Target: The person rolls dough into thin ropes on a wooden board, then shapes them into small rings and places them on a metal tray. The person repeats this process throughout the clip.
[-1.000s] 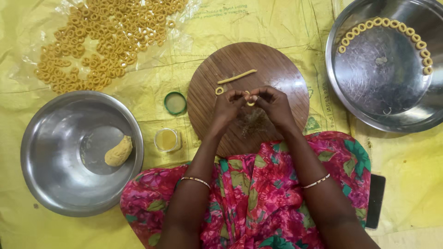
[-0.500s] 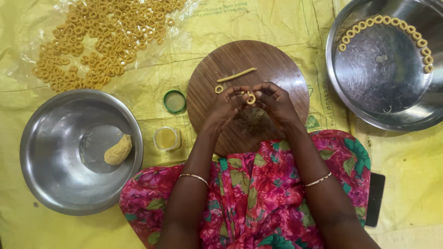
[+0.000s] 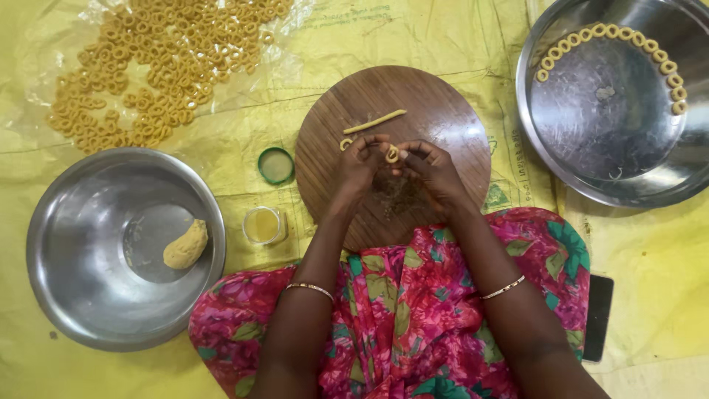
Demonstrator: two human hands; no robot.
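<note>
Yellow sheet (image 3: 443, 44) underlies a steel bowl (image 3: 74, 295) (dough lump (image 3: 186, 245) inside) and tray (image 3: 561, 155). Over the round board (image 3: 443, 111), left hand (image 3: 360, 166) and right hand (image 3: 432, 171) together pinch a dough ring (image 3: 392, 154); a dough strip (image 3: 374, 122) lies just beyond.

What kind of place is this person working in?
Probably a home floor set up for making snacks by hand: a yellow plastic sheet covers the ground, with a round wooden board, steel bowls, and many small dough rings laid out on the sheet.
</note>
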